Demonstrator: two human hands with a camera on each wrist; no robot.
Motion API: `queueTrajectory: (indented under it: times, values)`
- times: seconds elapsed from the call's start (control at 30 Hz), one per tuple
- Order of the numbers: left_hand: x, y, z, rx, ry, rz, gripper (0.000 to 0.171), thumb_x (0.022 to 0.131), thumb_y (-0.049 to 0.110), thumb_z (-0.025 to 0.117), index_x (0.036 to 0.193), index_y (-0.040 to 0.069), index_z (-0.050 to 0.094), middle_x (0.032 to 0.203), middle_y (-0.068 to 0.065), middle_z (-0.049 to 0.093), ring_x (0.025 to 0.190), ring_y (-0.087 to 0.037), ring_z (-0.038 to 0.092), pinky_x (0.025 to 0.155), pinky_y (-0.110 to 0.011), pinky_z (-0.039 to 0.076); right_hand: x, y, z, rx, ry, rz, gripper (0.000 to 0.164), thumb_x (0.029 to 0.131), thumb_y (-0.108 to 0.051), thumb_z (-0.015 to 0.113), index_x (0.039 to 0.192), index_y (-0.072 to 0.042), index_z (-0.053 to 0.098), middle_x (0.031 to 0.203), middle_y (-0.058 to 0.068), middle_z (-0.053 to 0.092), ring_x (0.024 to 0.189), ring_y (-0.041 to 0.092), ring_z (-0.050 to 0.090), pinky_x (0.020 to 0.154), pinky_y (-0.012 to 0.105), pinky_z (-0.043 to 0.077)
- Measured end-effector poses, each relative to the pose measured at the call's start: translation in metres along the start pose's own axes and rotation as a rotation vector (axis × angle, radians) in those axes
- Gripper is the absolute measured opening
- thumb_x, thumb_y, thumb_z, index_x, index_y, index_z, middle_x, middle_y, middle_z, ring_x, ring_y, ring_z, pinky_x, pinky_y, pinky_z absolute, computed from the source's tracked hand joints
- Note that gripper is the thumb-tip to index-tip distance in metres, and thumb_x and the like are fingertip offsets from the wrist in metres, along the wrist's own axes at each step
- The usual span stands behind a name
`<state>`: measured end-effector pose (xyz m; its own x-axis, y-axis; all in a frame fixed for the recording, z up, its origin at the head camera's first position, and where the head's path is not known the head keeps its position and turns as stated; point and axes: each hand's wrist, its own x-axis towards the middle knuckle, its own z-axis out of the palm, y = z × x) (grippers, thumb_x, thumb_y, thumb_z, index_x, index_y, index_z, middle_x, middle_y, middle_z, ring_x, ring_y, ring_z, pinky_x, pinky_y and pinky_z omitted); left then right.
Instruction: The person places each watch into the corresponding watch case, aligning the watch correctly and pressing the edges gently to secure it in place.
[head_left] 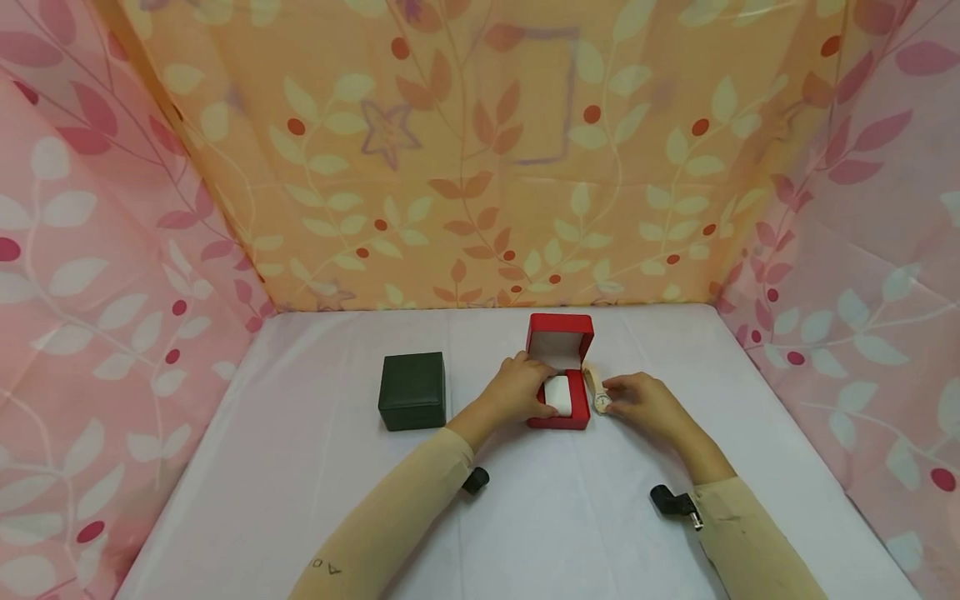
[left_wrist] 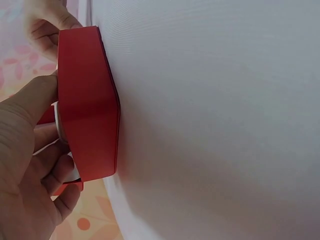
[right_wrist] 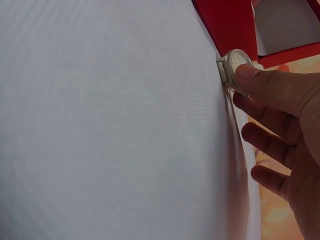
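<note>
A red watch box stands with its lid raised, and a white cushion sits inside. My left hand reaches into the box from the left. Its thumb and fingers pinch the cushion, though in the left wrist view the box wall partly hides the fingertips. Just right of the box, my right hand holds a wristwatch with a pale strap. In the right wrist view the thumb presses on the edge of the watch face, with a finger beneath it.
To the left of the red box is a dark green box, lid down. A white cloth covers the table. Patterned curtains stand at the back and along both sides. Black wrist devices sit by the sleeves.
</note>
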<state>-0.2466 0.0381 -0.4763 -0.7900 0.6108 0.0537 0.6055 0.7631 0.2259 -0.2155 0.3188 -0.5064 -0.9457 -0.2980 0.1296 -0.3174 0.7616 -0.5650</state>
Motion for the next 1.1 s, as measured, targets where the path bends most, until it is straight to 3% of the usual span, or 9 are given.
queueTrajectory:
  times: [0.23,0.5,0.77,1.1]
  values:
    - [-0.001,0.003,0.0,0.032,0.021,0.016,0.064,0.083,0.052,0.082,0.136,0.02,0.064,0.131,0.004,0.066,0.121,-0.017,0.048,0.102,-0.038,0.042,0.001,0.0,0.001,-0.017,-0.002,0.004,0.034,0.084,-0.013,0.084,0.115,-0.005,0.074,0.093,-0.001,0.074,0.098,0.026,0.063,0.095,0.055,0.047]
    - [-0.004,0.007,-0.003,0.096,0.061,0.042,0.068,0.082,0.053,0.082,0.137,0.018,0.062,0.133,0.001,0.063,0.125,-0.018,0.047,0.101,-0.039,0.042,0.0,-0.002,0.0,0.027,-0.014,0.045,0.032,0.086,-0.014,0.083,0.116,-0.007,0.074,0.093,-0.002,0.072,0.1,0.025,0.062,0.097,0.054,0.046]
    - [-0.004,0.008,0.003,0.147,0.141,0.07,0.069,0.08,0.052,0.083,0.135,0.018,0.06,0.131,0.001,0.06,0.124,-0.018,0.045,0.1,-0.039,0.041,-0.003,-0.01,-0.003,0.079,0.048,0.022,0.033,0.084,-0.012,0.084,0.115,-0.009,0.075,0.095,0.001,0.07,0.101,0.026,0.062,0.097,0.052,0.045]
    - [-0.008,0.007,0.007,0.142,0.225,0.087,0.067,0.08,0.05,0.084,0.133,0.019,0.059,0.131,0.002,0.058,0.124,-0.018,0.045,0.099,-0.039,0.041,-0.005,-0.02,-0.014,0.121,0.1,0.043,0.038,0.085,-0.013,0.084,0.121,-0.009,0.073,0.102,0.005,0.071,0.107,0.028,0.062,0.102,0.058,0.043]
